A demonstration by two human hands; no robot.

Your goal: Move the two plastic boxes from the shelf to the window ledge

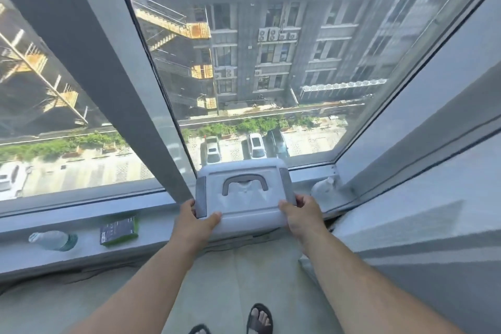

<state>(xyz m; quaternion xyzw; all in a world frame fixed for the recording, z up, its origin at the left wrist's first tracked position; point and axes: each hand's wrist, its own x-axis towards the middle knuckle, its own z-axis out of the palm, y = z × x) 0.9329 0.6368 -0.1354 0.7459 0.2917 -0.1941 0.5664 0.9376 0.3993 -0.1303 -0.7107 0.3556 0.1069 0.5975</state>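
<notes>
A pale grey plastic box with a darker grey handle on its lid sits at the window ledge, close against the glass. My left hand grips its near left corner, thumb on the lid. My right hand grips the near right corner the same way. I see only this one box; whether its base rests fully on the ledge is hidden by the lid.
On the ledge to the left lie a clear water bottle on its side and a small dark green-edged packet. A white crumpled object sits in the right corner. A grey window post rises just left of the box.
</notes>
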